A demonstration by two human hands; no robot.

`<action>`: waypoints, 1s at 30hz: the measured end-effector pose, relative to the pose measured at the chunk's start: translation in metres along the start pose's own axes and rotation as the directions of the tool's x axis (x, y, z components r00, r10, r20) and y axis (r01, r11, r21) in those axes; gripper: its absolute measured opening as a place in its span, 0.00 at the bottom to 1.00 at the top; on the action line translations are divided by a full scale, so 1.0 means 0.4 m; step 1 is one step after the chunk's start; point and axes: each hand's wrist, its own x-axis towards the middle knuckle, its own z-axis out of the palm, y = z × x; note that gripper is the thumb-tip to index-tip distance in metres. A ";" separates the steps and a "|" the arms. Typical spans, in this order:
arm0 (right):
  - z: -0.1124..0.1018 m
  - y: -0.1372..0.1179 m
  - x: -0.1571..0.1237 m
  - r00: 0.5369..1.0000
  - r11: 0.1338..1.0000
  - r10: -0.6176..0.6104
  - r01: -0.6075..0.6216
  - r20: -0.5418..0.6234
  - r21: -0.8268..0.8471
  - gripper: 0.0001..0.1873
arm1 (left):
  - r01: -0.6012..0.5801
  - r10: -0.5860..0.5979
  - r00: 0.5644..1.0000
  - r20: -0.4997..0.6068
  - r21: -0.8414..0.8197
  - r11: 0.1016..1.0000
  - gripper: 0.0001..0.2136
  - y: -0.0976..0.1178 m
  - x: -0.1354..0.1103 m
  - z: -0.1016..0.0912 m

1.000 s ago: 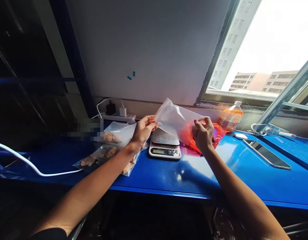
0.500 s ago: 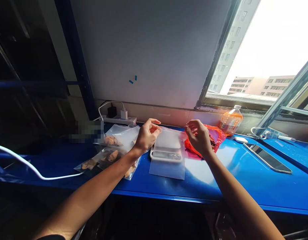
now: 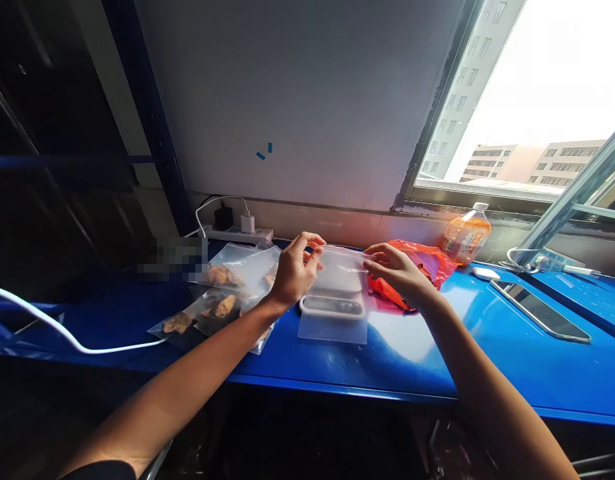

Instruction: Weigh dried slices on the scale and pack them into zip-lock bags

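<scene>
Between my hands hangs a clear plastic zip bag (image 3: 332, 331), flat and with nothing visible inside. My left hand (image 3: 298, 268) pinches its top left corner. At the top right corner, my right hand (image 3: 398, 270) has thumb and fingers closed on the bag's edge. Through the bag shows a white kitchen scale (image 3: 307, 306) with a grey display, standing on the blue table. Left of it lie several clear bags with brown dried pieces (image 3: 224, 306), partly hidden by my left forearm. Beside my right hand rests a red plastic bag (image 3: 440, 257) with dark contents.
A bottle of orange drink (image 3: 467, 235) stands by the window. To the right lie a phone (image 3: 540, 312) and a small white case (image 3: 486, 274). Behind the filled bags sits a power strip (image 3: 222, 234) with a charger. A white cable (image 3: 122, 349) crosses the left of the blue table (image 3: 387, 373).
My right hand has moved slightly left and down onto the zip bag's top right corner. The bag's lower edge has risen a little. My left hand stays at the top left corner.
</scene>
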 end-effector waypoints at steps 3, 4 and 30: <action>0.018 0.001 0.003 0.994 0.955 0.106 -0.097 -0.018 0.281 0.21 | 0.050 -0.053 0.998 -0.046 -0.070 0.996 0.06 -0.003 0.005 -0.003; 0.034 -0.001 0.004 0.989 0.938 0.138 -0.116 -0.045 0.328 0.20 | 0.048 -0.052 0.997 -0.048 -0.083 0.995 0.06 -0.004 0.003 -0.001; 0.069 0.010 0.002 0.890 0.946 0.082 0.073 -0.449 0.317 0.03 | 0.296 -0.318 0.948 0.020 -0.425 0.855 0.12 0.015 0.008 -0.011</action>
